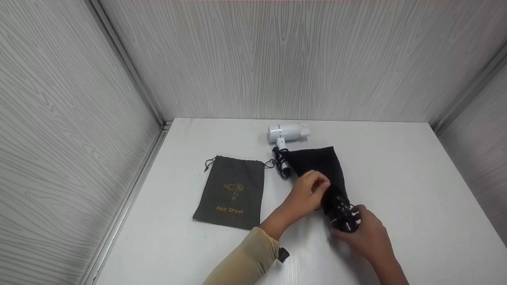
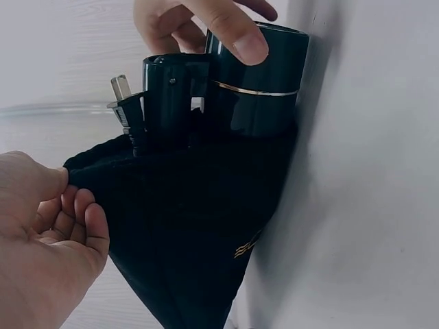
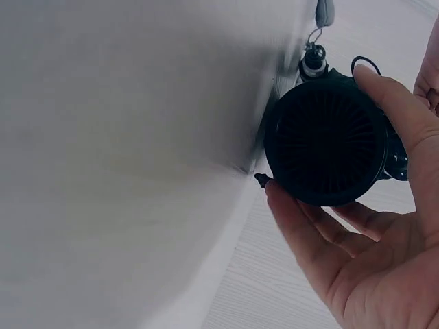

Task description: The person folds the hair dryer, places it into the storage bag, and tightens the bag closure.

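Observation:
A dark, glossy folded hair dryer (image 2: 257, 75) sits partly inside a black cloth pouch (image 1: 319, 162), its round rear end and plug (image 2: 128, 106) sticking out of the mouth. My left hand (image 1: 307, 194) pinches the edge of the pouch's mouth between thumb and fingers. Around the dryer's round rear end, my right hand (image 1: 366, 233) curls its thumb and fingers. The dryer's vented end grille (image 3: 329, 144) faces the right wrist camera. The front of the dryer is hidden in the cloth.
Left of my hands lies a grey drawstring pouch (image 1: 233, 190) printed "Hair Dryer". A white hair dryer (image 1: 289, 133) with a black cord (image 1: 281, 162) lies behind, next to the black pouch's corner. Wood-grained panels (image 1: 253, 59) enclose the white table (image 1: 166, 245).

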{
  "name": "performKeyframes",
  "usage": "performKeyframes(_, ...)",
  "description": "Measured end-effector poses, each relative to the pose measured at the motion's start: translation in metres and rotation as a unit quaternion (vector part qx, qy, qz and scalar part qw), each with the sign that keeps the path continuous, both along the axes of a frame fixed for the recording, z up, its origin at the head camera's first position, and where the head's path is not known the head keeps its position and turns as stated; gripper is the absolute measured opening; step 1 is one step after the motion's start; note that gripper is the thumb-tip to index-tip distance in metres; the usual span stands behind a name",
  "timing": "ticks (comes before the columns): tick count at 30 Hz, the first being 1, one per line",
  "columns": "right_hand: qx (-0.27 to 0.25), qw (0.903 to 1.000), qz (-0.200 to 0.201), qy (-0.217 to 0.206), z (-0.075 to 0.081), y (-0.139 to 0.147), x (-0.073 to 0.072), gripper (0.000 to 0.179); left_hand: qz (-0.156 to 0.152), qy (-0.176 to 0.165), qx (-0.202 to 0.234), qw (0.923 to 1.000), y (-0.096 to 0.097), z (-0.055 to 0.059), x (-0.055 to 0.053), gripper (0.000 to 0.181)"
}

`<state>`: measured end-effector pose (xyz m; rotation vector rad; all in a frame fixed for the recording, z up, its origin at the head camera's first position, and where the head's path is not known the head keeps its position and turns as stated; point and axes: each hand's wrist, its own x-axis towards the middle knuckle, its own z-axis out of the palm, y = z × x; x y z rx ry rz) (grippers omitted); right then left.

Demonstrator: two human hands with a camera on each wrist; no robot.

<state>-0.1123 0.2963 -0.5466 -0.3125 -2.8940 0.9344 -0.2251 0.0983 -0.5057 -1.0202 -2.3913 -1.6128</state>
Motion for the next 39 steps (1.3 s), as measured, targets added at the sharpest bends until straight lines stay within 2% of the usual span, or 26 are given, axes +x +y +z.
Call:
performKeyframes(4,-0.010,0.9996,-0.012,0.024,0.001,-0.002,-0.001,0.076,0.006,0.001,0.000,1.0000,0.000,0.000,0.002,0.008)
performKeyframes(7,-0.010,0.9970,-0.026,0.072,0.002,-0.006,-0.001,0.070,0.006,0.003,0.000,1.0000,0.000,0.001,0.003,0.007)
performKeyframes(12,0.010,0.9866,-0.040,0.158,0.004,-0.011,-0.005,0.063,-0.001,0.002,0.000,1.0000,0.000,0.004,0.006,0.008)
performKeyframes(15,0.015,0.9805,-0.047,0.190,0.007,-0.012,-0.008,0.060,-0.001,0.004,0.001,1.0000,-0.001,0.004,0.006,0.008)
performKeyframes(24,0.023,0.9709,-0.052,0.232,0.015,-0.017,-0.018,0.062,-0.011,0.033,-0.001,0.9994,0.000,0.005,0.007,0.009)
performKeyframes(34,0.022,0.9678,-0.050,0.246,0.025,-0.025,-0.022,0.069,-0.014,0.016,-0.005,0.9998,0.003,0.012,0.012,0.009)
performKeyframes(39,0.027,0.9646,-0.050,0.257,0.027,-0.026,-0.024,0.069,-0.018,0.002,0.007,0.9998,0.005,0.015,0.016,0.009)
